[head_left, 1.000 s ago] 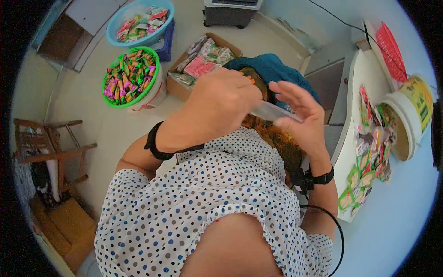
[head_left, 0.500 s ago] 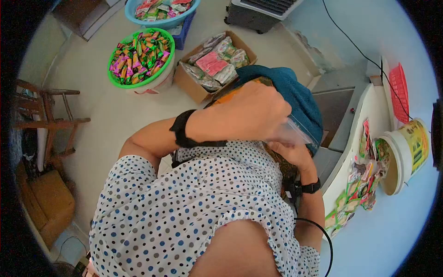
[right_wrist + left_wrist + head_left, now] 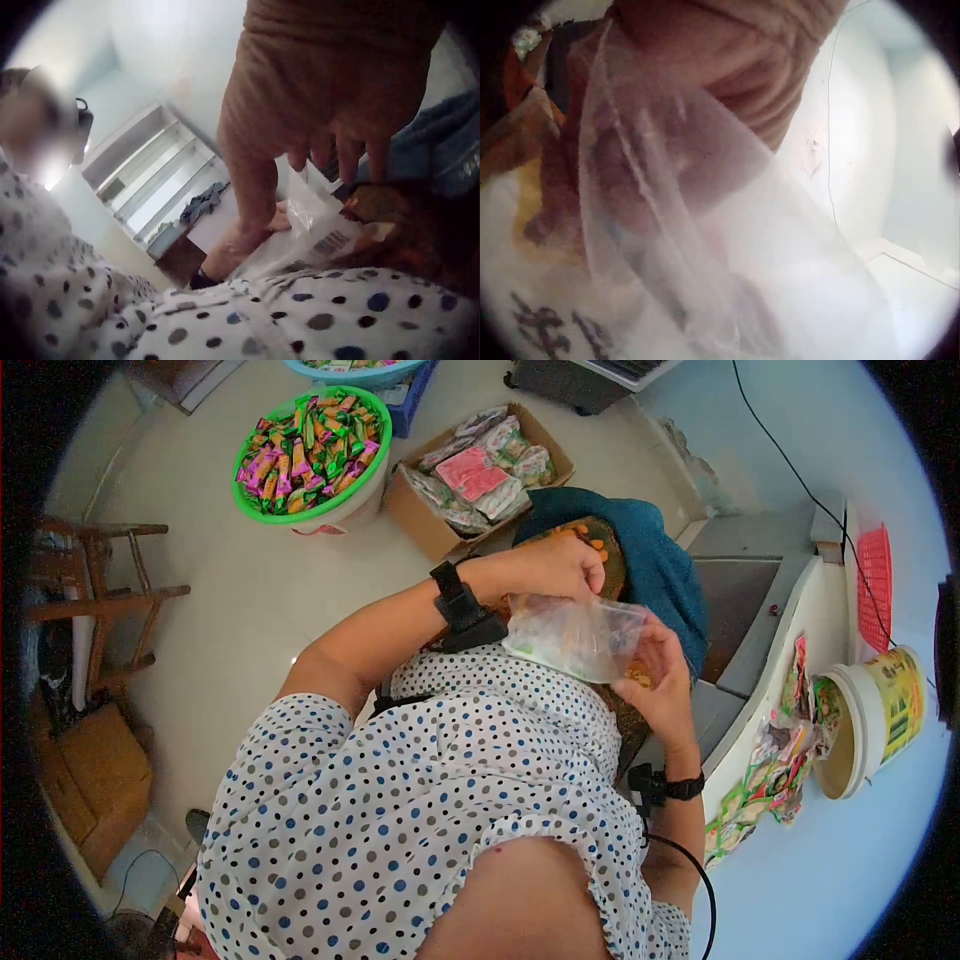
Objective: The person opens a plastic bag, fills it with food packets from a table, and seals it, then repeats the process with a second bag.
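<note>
A clear plastic bag (image 3: 575,640) hangs flat between my hands, just above my lap. My left hand (image 3: 555,568) pinches its upper edge with curled fingers. At the other end, my right hand (image 3: 665,680) grips the bag's side between thumb and fingers. Dark printed characters and creased clear film show close up in the left wrist view, where the bag (image 3: 727,247) covers part of the left hand. Beneath and beyond the hands lies a brown surface with small orange pieces (image 3: 592,545), partly hidden by the left hand. A teal towel (image 3: 665,575) lies beside it.
On the floor ahead stand a green-rimmed bucket (image 3: 375,475) of wrapped snacks and a cardboard box (image 3: 425,525) of packets. At the right, a white table (image 3: 805,605) carries loose packets (image 3: 770,775), a tipped white bucket (image 3: 850,730) and a red basket (image 3: 873,585). A wooden chair (image 3: 110,605) stands left.
My left hand has moved forward, and the bag now spreads out flat between both hands. My right fingers, spread apart a second ago, have closed around its side. The view has shifted.
</note>
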The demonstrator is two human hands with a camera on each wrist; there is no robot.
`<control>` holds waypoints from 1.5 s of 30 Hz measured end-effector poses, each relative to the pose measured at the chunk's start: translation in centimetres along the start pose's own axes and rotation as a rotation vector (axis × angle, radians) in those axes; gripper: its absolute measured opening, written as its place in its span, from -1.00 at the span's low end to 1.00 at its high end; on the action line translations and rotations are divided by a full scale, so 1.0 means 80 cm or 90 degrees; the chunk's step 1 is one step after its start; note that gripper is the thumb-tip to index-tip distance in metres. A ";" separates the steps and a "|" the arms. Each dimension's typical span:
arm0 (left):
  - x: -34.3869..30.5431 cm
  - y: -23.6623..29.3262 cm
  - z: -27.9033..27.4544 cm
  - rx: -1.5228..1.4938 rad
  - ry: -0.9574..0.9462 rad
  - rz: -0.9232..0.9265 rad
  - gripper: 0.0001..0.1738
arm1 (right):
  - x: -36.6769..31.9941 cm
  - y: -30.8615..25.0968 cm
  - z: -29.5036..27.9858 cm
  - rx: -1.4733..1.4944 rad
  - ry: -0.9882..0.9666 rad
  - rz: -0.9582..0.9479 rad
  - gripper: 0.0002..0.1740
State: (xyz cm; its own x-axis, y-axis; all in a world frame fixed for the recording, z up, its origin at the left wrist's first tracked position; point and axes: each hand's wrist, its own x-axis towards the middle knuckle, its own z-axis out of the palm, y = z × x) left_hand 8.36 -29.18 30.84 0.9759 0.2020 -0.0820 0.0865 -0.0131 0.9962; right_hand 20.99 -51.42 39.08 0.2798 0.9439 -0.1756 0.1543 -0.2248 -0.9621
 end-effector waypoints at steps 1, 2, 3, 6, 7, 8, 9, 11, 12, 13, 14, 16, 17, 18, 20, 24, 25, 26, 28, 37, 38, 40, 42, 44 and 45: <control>-0.002 0.004 -0.001 -0.042 0.008 -0.035 -0.85 | -0.001 -0.004 -0.008 -0.141 -0.041 -0.021 0.04; -0.003 0.008 -0.001 -0.084 0.015 -0.069 -0.84 | -0.003 -0.019 -0.004 -0.296 -0.054 -0.055 0.06; -0.004 0.009 -0.002 -0.088 0.008 -0.060 -0.85 | -0.005 -0.039 0.004 -0.452 -0.067 -0.091 0.07; -0.004 0.013 -0.002 -0.087 -0.010 -0.079 -0.88 | -0.012 -0.040 0.015 -0.718 -0.040 -0.259 0.02; -0.002 0.010 -0.001 -0.089 -0.009 -0.076 -0.88 | -0.013 -0.038 0.017 -0.770 -0.019 -0.327 -0.02; -0.001 0.006 0.000 -0.089 -0.008 -0.072 -0.89 | -0.011 -0.040 0.022 -0.793 -0.041 -0.314 -0.10; 0.001 0.005 0.002 -0.090 -0.009 -0.069 -0.89 | -0.008 -0.044 0.027 -0.816 -0.063 -0.300 -0.18; 0.001 0.007 0.001 -0.089 -0.010 -0.076 -0.88 | -0.001 -0.042 0.027 -0.831 -0.099 -0.289 -0.33; 0.001 0.008 0.001 -0.088 -0.010 -0.078 -0.88 | 0.005 -0.032 0.023 -0.823 -0.115 -0.295 -0.42; 0.002 0.006 0.000 -0.081 -0.005 -0.071 -0.87 | 0.011 -0.023 0.019 -0.815 -0.133 -0.301 -0.49; 0.003 0.002 0.000 -0.074 0.003 -0.063 -0.87 | 0.015 -0.014 0.015 -0.760 -0.135 -0.302 -0.53; -0.001 0.002 -0.006 -0.067 0.009 -0.052 -0.86 | 0.022 -0.001 0.007 -0.647 -0.135 -0.300 -0.60; -0.007 0.007 -0.010 -0.069 0.004 -0.049 -0.85 | 0.027 -0.002 0.006 -0.610 -0.125 -0.300 -0.63; -0.010 0.010 -0.013 -0.070 -0.003 -0.043 -0.84 | 0.032 -0.003 0.004 -0.575 -0.112 -0.300 -0.66; -0.006 -0.004 -0.023 -0.009 0.001 0.017 -0.79 | 0.041 -0.007 -0.003 -0.521 -0.090 -0.276 -0.72; -0.005 0.009 -0.047 0.372 0.240 0.166 -0.63 | 0.063 -0.025 -0.011 -0.464 -0.063 -0.217 -0.84; -0.014 0.039 -0.051 0.323 0.198 0.187 -0.55 | 0.066 -0.034 -0.013 -0.453 -0.054 -0.213 -0.86; -0.024 0.062 -0.053 0.297 0.131 0.157 -0.55 | 0.074 -0.043 -0.012 -0.457 -0.082 -0.183 -0.88; -0.041 0.099 -0.049 0.241 -0.001 0.093 -0.55 | 0.092 -0.063 -0.017 -0.465 -0.141 -0.121 -0.88; -0.030 0.104 -0.049 0.416 0.021 0.087 -0.62 | 0.143 -0.090 -0.018 -0.376 -0.147 -0.085 -0.80; -0.030 0.103 -0.055 0.414 0.013 0.060 -0.61 | 0.146 -0.089 -0.016 -0.329 -0.128 -0.072 -0.80; -0.026 0.094 -0.073 0.378 0.002 0.088 -0.66 | 0.154 -0.085 -0.019 -0.224 -0.060 -0.057 -0.74; -0.028 0.088 -0.098 0.326 0.004 0.032 -0.67 | 0.160 -0.058 -0.024 -0.113 0.032 -0.056 -0.62; -0.038 0.086 -0.130 0.262 0.023 -0.098 -0.65 | 0.161 -0.037 -0.032 -0.173 0.105 -0.056 -0.55; -0.039 0.048 -0.146 0.275 0.085 -0.074 -0.60 | 0.161 -0.026 -0.034 -0.205 0.141 -0.057 -0.52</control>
State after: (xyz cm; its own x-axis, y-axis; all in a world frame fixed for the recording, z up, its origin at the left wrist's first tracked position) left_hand 3.34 -18.45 35.24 0.9227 0.3508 -0.1596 0.2970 -0.3833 0.8746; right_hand 26.88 -39.42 39.41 0.4443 0.8958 -0.0115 0.4659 -0.2420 -0.8511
